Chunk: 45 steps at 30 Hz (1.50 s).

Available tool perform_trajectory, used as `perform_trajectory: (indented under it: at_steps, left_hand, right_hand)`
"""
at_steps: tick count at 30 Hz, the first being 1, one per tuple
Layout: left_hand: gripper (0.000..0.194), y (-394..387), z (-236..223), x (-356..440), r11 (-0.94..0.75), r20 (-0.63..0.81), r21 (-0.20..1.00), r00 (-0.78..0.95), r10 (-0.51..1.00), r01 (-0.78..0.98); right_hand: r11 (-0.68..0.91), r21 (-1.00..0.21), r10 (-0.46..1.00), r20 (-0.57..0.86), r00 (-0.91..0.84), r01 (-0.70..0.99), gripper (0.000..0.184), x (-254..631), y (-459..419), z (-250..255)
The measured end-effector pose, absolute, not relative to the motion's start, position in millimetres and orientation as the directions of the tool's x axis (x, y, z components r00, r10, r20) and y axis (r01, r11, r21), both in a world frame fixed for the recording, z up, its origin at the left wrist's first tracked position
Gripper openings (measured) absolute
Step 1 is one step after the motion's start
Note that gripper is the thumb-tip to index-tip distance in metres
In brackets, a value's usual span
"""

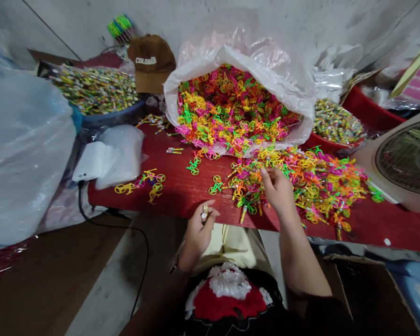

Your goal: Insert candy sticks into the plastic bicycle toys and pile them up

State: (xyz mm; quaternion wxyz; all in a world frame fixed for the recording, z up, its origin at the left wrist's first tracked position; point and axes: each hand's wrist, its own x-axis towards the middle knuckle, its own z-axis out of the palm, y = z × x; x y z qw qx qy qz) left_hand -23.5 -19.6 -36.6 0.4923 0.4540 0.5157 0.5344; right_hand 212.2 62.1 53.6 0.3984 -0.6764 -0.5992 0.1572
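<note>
My left hand (200,231) rests at the red table's front edge, curled around a small wrapped stick (204,213) with a patterned wrapper. My right hand (278,191) reaches into a loose heap of neon plastic bicycle-shaped toys (315,186) mixed with similar wrapped sticks. Its thumb and forefinger pinch a small piece from the heap, too small to identify. Behind the heap, a white plastic sack (238,107) lies open, spilling more of the bicycle toys. A few separate toys (140,183) lie on the red table (182,196) left of my hands.
A blue basin (112,114) and a red basin (331,140) hold wrapped sticks. A fan (408,158) stands at right. A white power bank (89,161) with a black cable (119,226) and clear plastic sheeting (24,140) lie left.
</note>
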Motion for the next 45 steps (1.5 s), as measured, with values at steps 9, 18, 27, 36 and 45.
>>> perform_trajectory:
  at_steps: [9,18,27,36,45]
  left_hand:
    - [0.024,-17,-49,-29,0.04,-0.073,0.988,-0.221,0.973,-0.151]
    - [0.047,-11,-29,-52,0.033,-0.068,0.993,-0.327,0.942,-0.112]
    - [0.041,-10,-42,-46,0.054,-0.028,0.993,-0.231,0.973,0.108]
    - [0.044,-10,-43,-41,0.038,-0.005,0.99,-0.24,0.971,0.133]
    - [0.041,-26,-21,-42,0.038,-0.032,0.994,-0.056,0.998,0.105]
  right_hand:
    - [0.445,-0.519,0.895,0.278,-0.348,0.73,0.035,123,58,18]
    - [0.584,-0.187,0.812,0.111,-0.573,0.79,0.027,89,60,-6]
    - [0.501,-0.538,0.862,0.243,-0.444,0.678,0.023,109,50,-26]
    - [0.326,-0.71,0.931,0.127,-0.341,0.625,0.057,106,51,-13]
    - [0.164,-0.977,0.952,0.122,-0.28,0.135,0.049,121,39,-5]
